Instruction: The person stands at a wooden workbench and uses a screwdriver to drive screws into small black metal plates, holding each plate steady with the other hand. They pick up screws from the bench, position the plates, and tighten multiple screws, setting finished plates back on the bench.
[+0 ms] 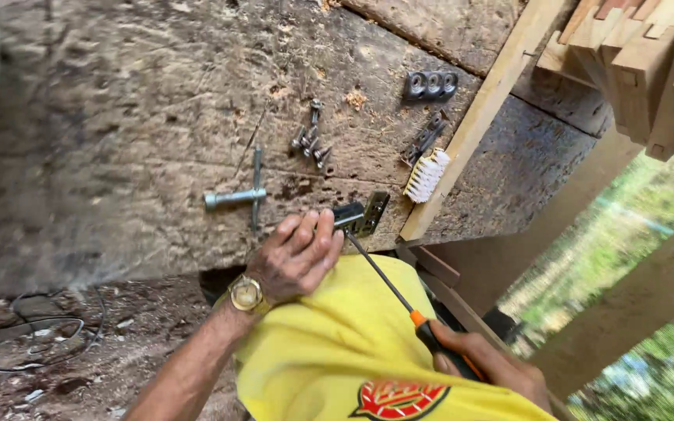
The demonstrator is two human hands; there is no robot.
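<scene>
My left hand, with a gold wristwatch on its wrist, rests at the near edge of a rough wooden board and pinches a small dark metal hinge. My right hand grips the orange-and-black handle of a long screwdriver. The thin shaft runs up and left, and its tip meets the hinge by my left fingers. A yellow shirt lies under both arms.
On the board lie a grey T-shaped socket wrench, loose screws, a second hinge, a dark three-ring metal piece and a white-bristled brush. A wooden slat runs diagonally; stacked timber sits top right. Cables lie on the ground, left.
</scene>
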